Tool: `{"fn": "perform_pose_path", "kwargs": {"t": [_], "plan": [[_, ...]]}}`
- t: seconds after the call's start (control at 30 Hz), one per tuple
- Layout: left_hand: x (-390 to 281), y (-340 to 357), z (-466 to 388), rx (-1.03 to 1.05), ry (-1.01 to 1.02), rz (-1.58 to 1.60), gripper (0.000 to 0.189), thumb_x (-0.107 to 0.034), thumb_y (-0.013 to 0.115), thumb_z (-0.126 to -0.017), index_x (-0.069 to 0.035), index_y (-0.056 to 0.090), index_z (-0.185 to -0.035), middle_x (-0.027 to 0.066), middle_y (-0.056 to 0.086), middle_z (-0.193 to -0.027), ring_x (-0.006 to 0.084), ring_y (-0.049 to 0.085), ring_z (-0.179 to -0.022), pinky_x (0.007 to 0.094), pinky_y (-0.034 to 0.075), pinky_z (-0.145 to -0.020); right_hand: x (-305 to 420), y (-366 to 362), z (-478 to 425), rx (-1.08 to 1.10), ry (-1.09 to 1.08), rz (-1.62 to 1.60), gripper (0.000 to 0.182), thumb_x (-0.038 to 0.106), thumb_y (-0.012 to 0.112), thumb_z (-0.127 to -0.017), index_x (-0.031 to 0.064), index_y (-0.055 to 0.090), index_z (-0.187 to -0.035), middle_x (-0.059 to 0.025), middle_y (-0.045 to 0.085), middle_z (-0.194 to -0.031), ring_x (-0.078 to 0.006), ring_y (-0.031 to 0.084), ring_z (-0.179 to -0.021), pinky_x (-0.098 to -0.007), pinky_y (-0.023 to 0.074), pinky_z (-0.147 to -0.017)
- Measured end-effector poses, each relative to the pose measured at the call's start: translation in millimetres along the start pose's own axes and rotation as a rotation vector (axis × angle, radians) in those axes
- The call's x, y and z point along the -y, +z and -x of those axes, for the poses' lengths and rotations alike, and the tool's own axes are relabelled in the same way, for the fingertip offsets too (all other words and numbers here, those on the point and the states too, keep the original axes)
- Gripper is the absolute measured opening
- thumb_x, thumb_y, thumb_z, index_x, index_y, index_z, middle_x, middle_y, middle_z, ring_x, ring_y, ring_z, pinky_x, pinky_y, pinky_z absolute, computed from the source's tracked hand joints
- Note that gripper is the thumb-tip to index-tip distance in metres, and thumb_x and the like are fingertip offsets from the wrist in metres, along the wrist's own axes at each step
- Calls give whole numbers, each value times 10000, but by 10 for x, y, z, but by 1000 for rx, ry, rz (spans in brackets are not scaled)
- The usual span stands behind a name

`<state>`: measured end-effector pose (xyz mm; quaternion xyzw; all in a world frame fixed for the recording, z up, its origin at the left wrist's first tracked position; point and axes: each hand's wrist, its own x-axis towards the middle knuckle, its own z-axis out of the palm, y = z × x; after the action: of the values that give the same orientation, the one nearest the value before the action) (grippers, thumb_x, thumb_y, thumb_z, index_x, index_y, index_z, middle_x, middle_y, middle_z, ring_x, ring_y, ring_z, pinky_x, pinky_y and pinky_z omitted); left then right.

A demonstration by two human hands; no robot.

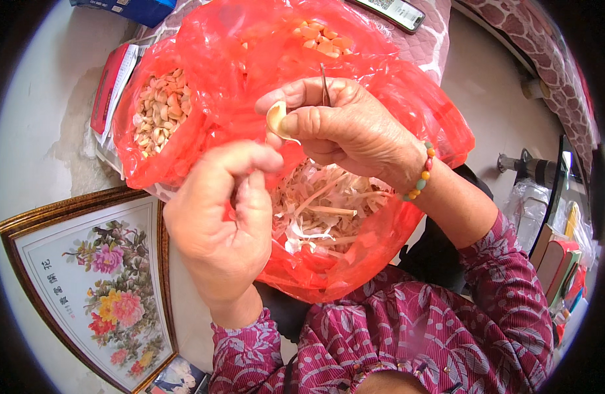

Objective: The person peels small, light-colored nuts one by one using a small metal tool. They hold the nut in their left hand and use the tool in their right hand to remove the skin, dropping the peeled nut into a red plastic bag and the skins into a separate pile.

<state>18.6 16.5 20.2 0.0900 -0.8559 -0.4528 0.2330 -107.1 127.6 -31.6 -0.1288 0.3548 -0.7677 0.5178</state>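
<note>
My right hand (351, 123), a beaded bracelet at its wrist, pinches a pale garlic clove (276, 118) between thumb and fingertips. A thin dark metal tool (324, 81) sticks up between the fingers of the same hand. Close by on the left, my left hand (223, 212) has its thumb and index finger bent together, slightly blurred; whether anything lies between them cannot be seen. Below both hands, a red plastic bag (332, 280) holds papery garlic skins and dry stalks (327, 197). Peeled cloves (162, 111) fill a red bag at the left, and more cloves (322, 38) show through red plastic at the top.
A phone (393, 12) lies on the patterned cloth (437, 34) at the top. Papers and a red box (110, 88) are beside the left bag. A framed flower picture (167, 236) stands lower left. Books (553, 261) and plastic wrapping stand at right.
</note>
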Motion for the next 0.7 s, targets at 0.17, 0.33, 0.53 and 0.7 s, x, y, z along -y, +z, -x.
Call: {"fn": "perform_pose_path", "kwargs": {"t": [0.17,0.33,0.53,0.7], "plan": [[179,92,-74,-196,114,13,171,98,616,-769,29,595,-925,78,597,-842,94,564,-692,206,456,-594,-30,54,11,-23,-27,177,217,187,691,-815,42,642,-970,8,638,-759,-5,418,-499,-167,311,-433],[278,139,-87,-183,150,21,198,132,672,-710,9,598,-846,71,582,-824,108,556,-690,216,461,-588,-21,80,21,-60,-27,273,229,204,709,-800,38,666,-952,0,654,-783,-6,476,-568,-164,343,-474],[273,146,-81,-202,151,32,202,136,682,-698,9,602,-833,71,584,-798,115,566,-689,220,466,-583,18,103,33,-102,-35,362,228,195,712,-795,29,677,-947,-10,666,-776,-11,514,-601,-169,360,-481],[271,194,-96,-233,169,74,209,159,669,-693,13,607,-830,79,588,-802,122,578,-698,228,475,-589,-2,67,21,-97,-57,374,227,182,713,-795,19,678,-948,-30,675,-793,-32,559,-645,-173,394,-510]]}}
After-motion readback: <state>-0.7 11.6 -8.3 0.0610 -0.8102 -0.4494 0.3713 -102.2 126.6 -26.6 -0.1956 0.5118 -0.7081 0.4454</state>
